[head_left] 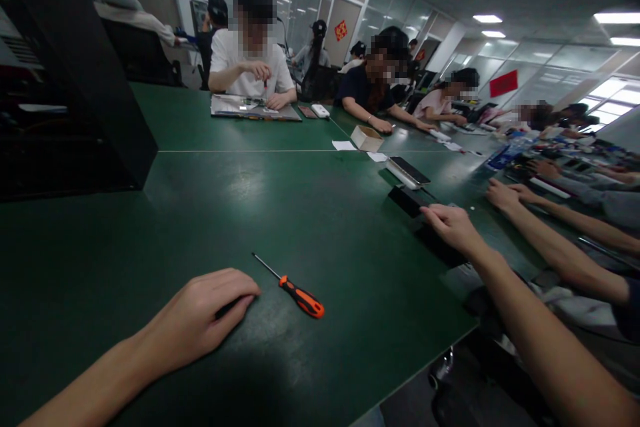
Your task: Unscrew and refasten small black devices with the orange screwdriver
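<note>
An orange and black screwdriver point(303, 297) lies on the green table point(200, 220), its thin metal shaft pointing up and left. Just left of it, and apart from it, my left hand point(215, 310) rests on the tabletop with the fingers together and curled toward the thumb; only a dark gap shows between them. Farther off to the right, my right hand point(455, 227) is closed, fingertips pinched at a black box-like object point(410, 200). Part of that object is dark and lies under the hand, so its exact kind is unclear.
A black cabinet-like frame point(120, 113) stands at the left. Beyond my right hand are a flat black-and-white device point(407, 172) and a small open carton point(367, 138). Co-workers sit across the table and close on my right, where a co-worker's hand point(503, 195) rests.
</note>
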A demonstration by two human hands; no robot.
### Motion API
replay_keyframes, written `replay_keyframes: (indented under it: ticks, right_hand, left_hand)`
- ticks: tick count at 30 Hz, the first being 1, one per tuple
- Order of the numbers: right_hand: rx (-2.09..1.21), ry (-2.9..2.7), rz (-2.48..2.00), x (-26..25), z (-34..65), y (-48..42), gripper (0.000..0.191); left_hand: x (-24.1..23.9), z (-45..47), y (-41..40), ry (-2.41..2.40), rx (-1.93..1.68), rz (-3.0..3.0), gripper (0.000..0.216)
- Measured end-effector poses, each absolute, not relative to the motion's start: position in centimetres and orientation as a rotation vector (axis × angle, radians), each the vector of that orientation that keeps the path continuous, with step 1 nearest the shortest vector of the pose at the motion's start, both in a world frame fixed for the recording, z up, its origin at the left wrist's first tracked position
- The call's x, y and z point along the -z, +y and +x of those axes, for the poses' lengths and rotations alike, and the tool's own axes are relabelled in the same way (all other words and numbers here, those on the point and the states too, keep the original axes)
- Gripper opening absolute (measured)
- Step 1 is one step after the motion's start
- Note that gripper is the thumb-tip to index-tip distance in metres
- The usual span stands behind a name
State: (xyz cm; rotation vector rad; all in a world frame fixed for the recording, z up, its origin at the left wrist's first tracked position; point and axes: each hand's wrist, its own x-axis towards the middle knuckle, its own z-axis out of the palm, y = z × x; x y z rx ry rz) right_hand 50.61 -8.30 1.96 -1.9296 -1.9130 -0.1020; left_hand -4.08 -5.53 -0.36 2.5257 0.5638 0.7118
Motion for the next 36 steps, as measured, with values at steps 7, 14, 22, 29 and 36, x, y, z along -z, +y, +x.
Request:
replay_keyframes:
  ticks: [7, 14, 22, 29, 36]
  right_hand:
    - [0.104, -2.013, -1.878, -1.2, 51.2, -8.2, 0.058]
    - [0.112, -1.935, -1.905, -1.2, 51.0, -8.0, 0.06]
    - [0.135, -1.746, -1.995, -2.3, 49.8, -9.6, 0.046]
    - [0.311, -1.663, -2.158, -3.8, 50.5, -7.8, 0.025]
    - [0.208, -1.766, -2.4, -4.2, 51.3, -3.1, 0.04]
  left_hand:
    - [0.4, -4.0, -5.5, 0.564, -0.721, 2.54, 0.021]
    - [0.1, -4.0, -5.7, 0.561, -0.699, 2.553, 0.02]
    - [0.3, -4.2, -5.6, 0.552, -0.637, 2.58, 0.02]
    - [0.4, -4.1, -5.6, 0.57, -0.64, 2.575, 0.021]
    - [0.3, -4.1, -5.8, 0.571, -0.65, 2.572, 0.02]
